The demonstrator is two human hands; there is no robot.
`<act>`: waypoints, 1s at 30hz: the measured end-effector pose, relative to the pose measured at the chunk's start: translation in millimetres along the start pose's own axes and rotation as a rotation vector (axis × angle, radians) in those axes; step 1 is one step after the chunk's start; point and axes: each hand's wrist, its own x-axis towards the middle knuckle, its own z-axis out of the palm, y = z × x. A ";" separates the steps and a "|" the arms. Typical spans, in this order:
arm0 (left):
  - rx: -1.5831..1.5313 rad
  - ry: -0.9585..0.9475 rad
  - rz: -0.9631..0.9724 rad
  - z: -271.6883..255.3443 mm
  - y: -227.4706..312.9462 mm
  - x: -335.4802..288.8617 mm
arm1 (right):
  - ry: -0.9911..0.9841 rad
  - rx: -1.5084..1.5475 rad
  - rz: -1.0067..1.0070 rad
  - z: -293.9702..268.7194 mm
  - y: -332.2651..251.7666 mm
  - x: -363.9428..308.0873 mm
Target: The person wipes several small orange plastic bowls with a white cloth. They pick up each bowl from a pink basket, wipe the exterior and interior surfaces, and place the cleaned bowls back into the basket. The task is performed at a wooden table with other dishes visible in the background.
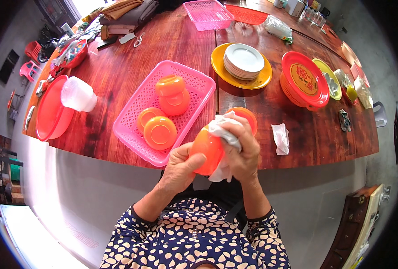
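My left hand (182, 165) grips an orange bowl (206, 150) by its side, thumb pressed on its outer wall. A crumpled white tissue (226, 127) is bunched in my right hand (244, 152), pressed against the bowl's rim; part of it hangs below. Behind my right hand another orange bowl (245, 117) rests on the table, partly hidden. To the left, a pink plastic basket (131, 110) holds several orange bowls (161, 133), some overturned and leaning on one another. A loose white tissue (280, 139) lies on the table right of my hands.
Beyond my hands, white plates (244, 58) are stacked on a yellow plate (217, 58). A red lidded basket (303, 80) stands to the right. At left are a red basin (51, 112) and clear plastic containers (78, 94). Pink (208, 15) and red baskets (246, 15) sit far back.
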 end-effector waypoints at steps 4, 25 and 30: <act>0.265 -0.049 0.079 -3.3 3.7 1.9 | -0.092 0.050 0.027 -6.0 -5.4 0.2; 0.634 -0.189 -0.249 10.3 30.8 6.6 | -0.245 0.025 -0.126 -7.5 9.7 14.6; 0.465 -0.117 -0.043 -26.1 -2.2 4.4 | -0.330 -0.328 -0.448 13.4 -25.4 3.0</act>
